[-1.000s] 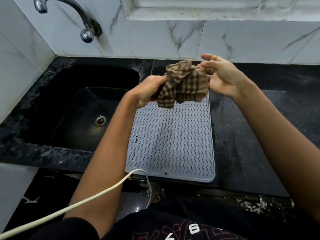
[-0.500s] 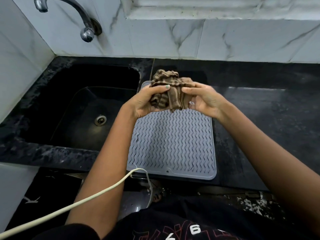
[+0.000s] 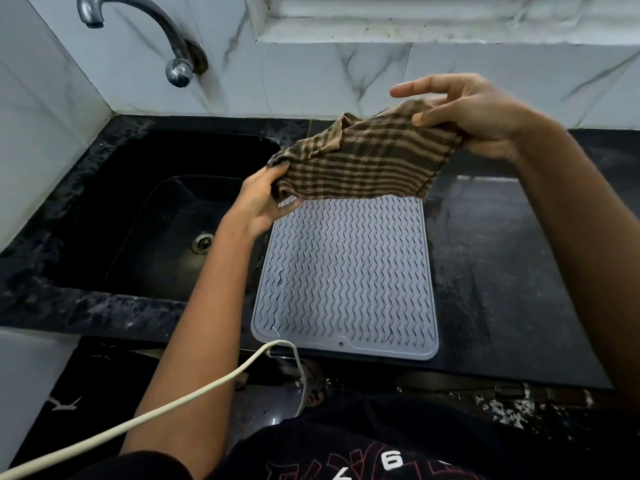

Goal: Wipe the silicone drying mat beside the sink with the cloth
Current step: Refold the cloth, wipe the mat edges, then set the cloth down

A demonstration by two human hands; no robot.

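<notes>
here, from the head camera, the grey mat lies flat on the black counter, just to the right of the sink, its near edge close to the counter's front edge. its ribbed top shows wavy ridges, and the far end is hidden behind the cloth. the brown checked cloth is spread out in the air between the two hands, above the far part of the mat and not touching it as far as can be seen. the left hand is over the mat's far left corner; the right hand is higher, beyond the mat's far right corner and over the counter.

the counter is dark speckled stone with pale smears to the right of the mat. the sink is black too, with a metal drain in its floor. a chrome tap comes out of the white marbled wall tiles behind the sink. a cream cable runs from the lower left up to the counter's front edge near the mat's near left corner. the person's dark printed shirt fills the bottom of the view.

the left hand is clenched on the cloth's lower left end, fingers curled round a bunched fold. the right hand pinches the upper right end between thumb and fingers, with the forefinger stretched out straight above the fabric.
</notes>
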